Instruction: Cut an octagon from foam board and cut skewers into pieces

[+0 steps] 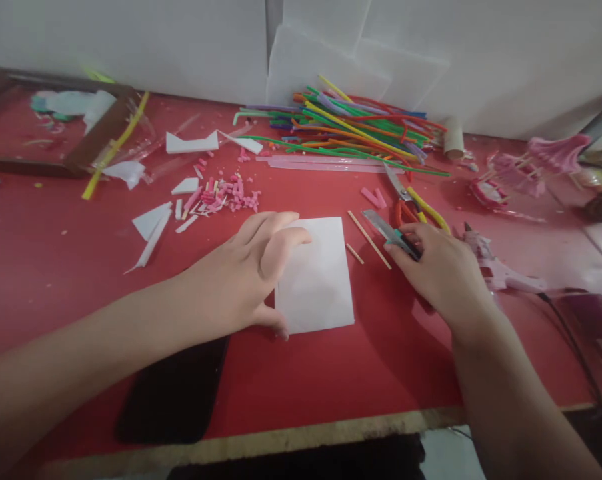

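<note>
Tray: a brown-rimmed tray point(88, 143) sits at the far left of the red table point(381, 360), holding pale scraps; a yellow straw point(115, 147) leans over its edge.
Scraps: white foam offcuts point(153, 223) and pink crumbs point(228, 195) lie loose behind the left arm; a sweep of the forearm could scatter them onto the work.
Phone: a dark phone point(173, 393) lies flat under the left wrist, near the table's front edge; a nudge might push it off.
Left hand: the left hand point(241, 273) rests on the left side of the white sheet point(323, 280), fingers curled and close together, fingertips pressing the top edge, thumb at the lower left corner.
Sheet: it lies flat at the centre of the table, and could slide or buckle if the pressure eases.
Sticks: two thin wooden sticks point(369, 240) lie just right of the sheet, apt to roll if bumped.
Right hand: the right hand point(443, 273) pinches a utility knife point(391, 235), blade exposed and pointing towards the sheet and the left fingers; a slip could cut them.
Straws: a heap of coloured straws point(351, 130) lies behind, with scissors point(411, 200) beside it.
Glue gun: a pink glue gun point(498, 270) touches the right hand's far side, a burn risk if hot; its cord point(573, 347) trails off the edge and could snag.
</note>
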Demonstrator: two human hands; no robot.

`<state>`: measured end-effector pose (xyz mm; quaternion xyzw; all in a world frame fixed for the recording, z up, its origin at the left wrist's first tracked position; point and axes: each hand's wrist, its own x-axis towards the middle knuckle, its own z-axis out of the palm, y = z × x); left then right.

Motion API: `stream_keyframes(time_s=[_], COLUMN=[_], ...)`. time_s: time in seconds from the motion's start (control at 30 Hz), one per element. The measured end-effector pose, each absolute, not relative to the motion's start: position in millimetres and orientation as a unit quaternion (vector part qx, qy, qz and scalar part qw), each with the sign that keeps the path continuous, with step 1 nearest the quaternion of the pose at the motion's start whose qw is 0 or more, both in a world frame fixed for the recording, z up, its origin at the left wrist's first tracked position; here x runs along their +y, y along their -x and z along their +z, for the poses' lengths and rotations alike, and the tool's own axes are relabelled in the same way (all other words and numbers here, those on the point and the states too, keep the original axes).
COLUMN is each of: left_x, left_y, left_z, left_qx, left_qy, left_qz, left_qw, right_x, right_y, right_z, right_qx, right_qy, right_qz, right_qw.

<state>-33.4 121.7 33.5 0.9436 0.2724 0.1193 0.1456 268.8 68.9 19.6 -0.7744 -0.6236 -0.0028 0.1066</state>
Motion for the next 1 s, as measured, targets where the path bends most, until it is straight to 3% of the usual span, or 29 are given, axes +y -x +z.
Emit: stream_keyframes(time_s=[0.27,0.43,0.83,1.0], left_x=[122,121,113,114], left_y=[34,34,30,29], left_z=[35,36,48,48], left_qx=[0.272,0.313,0.373,0.310], left_qy=[-0.950,-0.943,-0.927,-0.948], left_qz=[0.097,0.066,-0.036,0.043], left_qw=[0.119,0.096,0.005,-0.064], right_x=[67,67,65,64], right_y=[-263,-256,-247,-248], right_z=[21,20,9,6], right_qx=[-0.632,-0.705,-0.758,-0.755], right_qy=[0.760,0.678,0.636,0.641], right_qz=[-0.013,-0.024,0.009,-0.023], right_qw=[0.151,0.207,0.141,0.140])
